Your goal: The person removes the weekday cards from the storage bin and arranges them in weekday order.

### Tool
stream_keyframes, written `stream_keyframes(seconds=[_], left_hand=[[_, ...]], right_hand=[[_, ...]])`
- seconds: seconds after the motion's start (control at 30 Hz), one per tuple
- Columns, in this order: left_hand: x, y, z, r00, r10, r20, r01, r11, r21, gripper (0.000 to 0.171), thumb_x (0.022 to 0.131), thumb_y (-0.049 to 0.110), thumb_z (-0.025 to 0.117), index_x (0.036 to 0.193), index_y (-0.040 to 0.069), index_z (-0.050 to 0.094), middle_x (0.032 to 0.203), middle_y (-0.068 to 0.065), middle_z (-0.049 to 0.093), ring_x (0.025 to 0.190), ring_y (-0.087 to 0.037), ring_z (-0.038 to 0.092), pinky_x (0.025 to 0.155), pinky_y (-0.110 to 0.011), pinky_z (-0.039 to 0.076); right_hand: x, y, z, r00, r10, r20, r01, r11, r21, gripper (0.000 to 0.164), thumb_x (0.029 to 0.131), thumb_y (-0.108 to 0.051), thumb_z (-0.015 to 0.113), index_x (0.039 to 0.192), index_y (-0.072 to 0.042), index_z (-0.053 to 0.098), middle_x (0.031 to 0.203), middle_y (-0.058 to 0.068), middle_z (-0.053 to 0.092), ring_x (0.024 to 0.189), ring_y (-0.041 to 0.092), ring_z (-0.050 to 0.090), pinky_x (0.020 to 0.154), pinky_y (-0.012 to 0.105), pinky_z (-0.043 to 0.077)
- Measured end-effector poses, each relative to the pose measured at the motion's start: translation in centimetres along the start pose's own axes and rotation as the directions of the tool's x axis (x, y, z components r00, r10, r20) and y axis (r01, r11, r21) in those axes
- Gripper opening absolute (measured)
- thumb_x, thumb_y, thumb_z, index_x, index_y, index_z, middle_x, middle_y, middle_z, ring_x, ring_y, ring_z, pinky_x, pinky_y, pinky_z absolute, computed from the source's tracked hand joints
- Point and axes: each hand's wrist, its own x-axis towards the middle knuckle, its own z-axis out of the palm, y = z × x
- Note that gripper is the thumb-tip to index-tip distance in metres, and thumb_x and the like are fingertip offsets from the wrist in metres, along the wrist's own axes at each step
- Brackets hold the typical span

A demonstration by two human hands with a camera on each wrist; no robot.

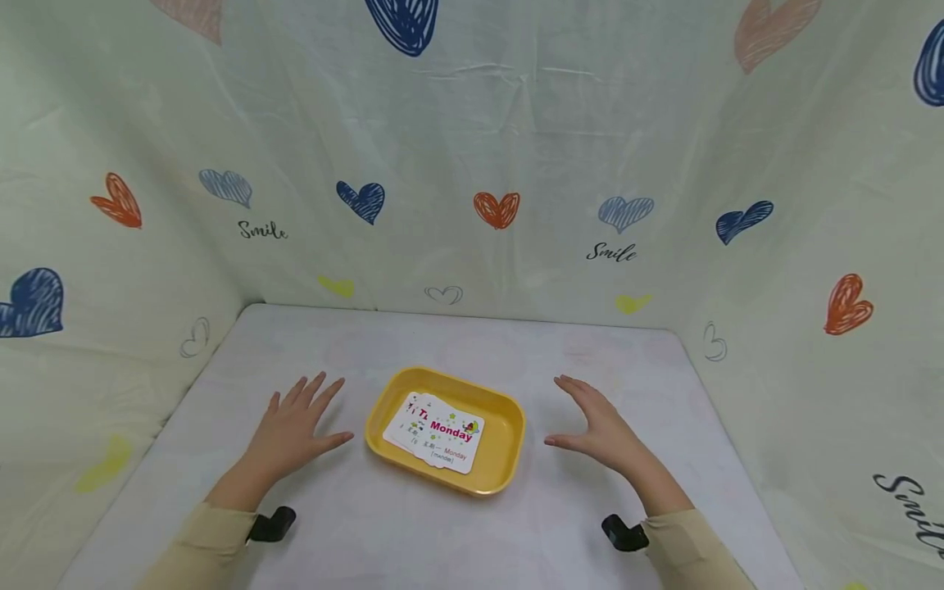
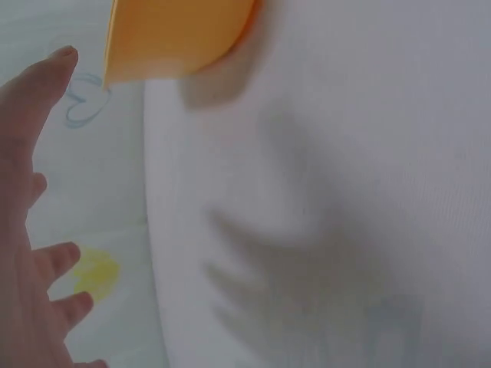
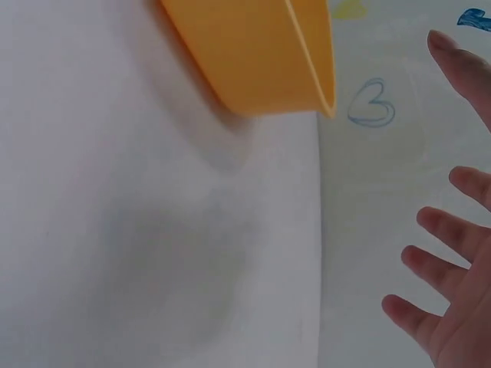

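A shallow yellow tray (image 1: 505, 438) sits near the middle of the white table. Overlapping white cards (image 1: 435, 433) lie inside it, the top one printed "Monday" with Chinese characters below. To the tray's left, my left hand (image 1: 291, 438) hovers with fingers spread, apart from the rim. My right hand (image 1: 601, 426) is held on the other side, fingers extended and thumb apart, touching nothing. Both wrist views show the tray's outer wall (image 2: 173, 38) beyond the thumb, with a gap between. Neither hand holds anything.
The white table (image 1: 560, 524) has its far edge against a pale curtain (image 1: 531, 147) printed with hearts and "Smile". Curtain sides also hang to the left and right. A small black device (image 1: 273, 524) is at the left cuff, another black device (image 1: 624, 533) at the right.
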Motion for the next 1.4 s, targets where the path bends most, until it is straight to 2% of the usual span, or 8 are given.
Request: stream_keyframes(seconds=[0.27, 0.5, 0.77, 0.87, 1.03, 1.13, 1.27, 1.4], left_hand=[[0.7, 1.0, 1.4, 0.997, 0.047, 0.053, -0.038, 0.987, -0.155, 0.083, 0.083, 0.050, 0.071, 0.149, 0.011, 0.038, 0.146, -0.026, 0.038, 0.130, -0.051, 0.035, 0.099, -0.070, 0.025], [0.9, 1.7, 2.3, 0.989, 0.038, 0.142, 0.004, 0.960, -0.280, 0.079, 0.084, 0.049, 0.071, 0.148, 0.015, 0.040, 0.148, -0.023, 0.038, 0.131, -0.048, 0.036, 0.097, -0.066, 0.032], [1.1, 2.0, 3.1, 0.976, 0.070, 0.204, 0.028, 0.897, -0.441, 0.077, 0.086, 0.050, 0.069, 0.149, 0.014, 0.040, 0.149, -0.020, 0.038, 0.134, -0.046, 0.034, 0.101, -0.065, 0.029], [1.3, 2.1, 3.1, 0.969, 0.057, 0.242, 0.079, 0.852, -0.518, 0.079, 0.086, 0.046, 0.071, 0.150, 0.013, 0.039, 0.149, -0.018, 0.040, 0.134, -0.044, 0.035, 0.103, -0.063, 0.028], [1.5, 2.1, 3.0, 0.936, 0.006, 0.352, 0.218, 0.775, -0.593, 0.082, 0.084, 0.041, 0.075, 0.152, 0.019, 0.034, 0.140, -0.022, 0.047, 0.105, -0.032, 0.057, 0.087, -0.051, 0.046], [1.6, 2.1, 3.1, 0.912, -0.015, 0.409, 0.289, 0.731, -0.618, 0.083, 0.084, 0.038, 0.076, 0.153, 0.023, 0.031, 0.138, -0.024, 0.047, 0.087, -0.022, 0.057, 0.072, -0.040, 0.048], [1.7, 2.1, 3.3, 0.898, -0.023, 0.439, 0.328, 0.699, -0.635, 0.083, 0.085, 0.035, 0.075, 0.154, 0.026, 0.029, 0.138, -0.024, 0.046, 0.082, -0.021, 0.056, 0.068, -0.035, 0.048], [1.6, 2.0, 3.5, 0.897, -0.024, 0.441, 0.331, 0.698, -0.635, 0.083, 0.086, 0.035, 0.075, 0.154, 0.026, 0.028, 0.137, -0.024, 0.047, 0.082, -0.021, 0.055, 0.068, -0.035, 0.048]], right_hand=[[2.0, -2.9, 0.5, 0.995, -0.021, 0.098, 0.011, 0.995, 0.104, 0.088, 0.073, -0.041, 0.085, 0.146, -0.017, 0.044, 0.150, 0.005, 0.040, 0.137, 0.032, 0.034, 0.105, 0.058, 0.030], [3.4, -5.0, 1.6, 0.982, -0.064, 0.179, 0.042, 0.991, 0.129, 0.084, 0.070, -0.039, 0.087, 0.142, -0.015, 0.050, 0.144, 0.002, 0.047, 0.134, 0.028, 0.040, 0.105, 0.054, 0.033], [5.3, -6.0, 3.8, 0.937, -0.128, 0.326, 0.050, 0.971, 0.236, 0.079, 0.074, -0.031, 0.086, 0.142, -0.011, 0.050, 0.141, 0.006, 0.049, 0.127, 0.031, 0.044, 0.103, 0.051, 0.036], [6.0, -6.2, 4.6, 0.915, -0.147, 0.375, 0.042, 0.961, 0.275, 0.077, 0.076, -0.023, 0.085, 0.142, -0.008, 0.049, 0.141, 0.010, 0.050, 0.126, 0.031, 0.045, 0.104, 0.051, 0.034], [7.1, -6.5, 6.0, 0.883, -0.136, 0.448, 0.018, 0.966, 0.257, 0.076, 0.076, -0.020, 0.084, 0.142, -0.009, 0.049, 0.142, 0.009, 0.049, 0.126, 0.028, 0.045, 0.103, 0.050, 0.035], [7.5, -6.6, 6.7, 0.873, -0.109, 0.474, -0.001, 0.974, 0.226, 0.076, 0.075, -0.021, 0.085, 0.142, -0.011, 0.050, 0.142, 0.005, 0.049, 0.127, 0.027, 0.045, 0.102, 0.049, 0.037], [7.9, -6.5, 7.2, 0.864, -0.070, 0.498, -0.030, 0.981, 0.189, 0.076, 0.073, -0.022, 0.087, 0.140, -0.014, 0.052, 0.141, 0.003, 0.049, 0.128, 0.029, 0.044, 0.103, 0.049, 0.036], [8.4, -6.3, 7.8, 0.855, -0.060, 0.514, -0.003, 0.993, 0.122, 0.075, 0.071, -0.025, 0.089, 0.137, -0.016, 0.054, 0.140, 0.003, 0.048, 0.127, 0.027, 0.044, 0.105, 0.047, 0.034]])
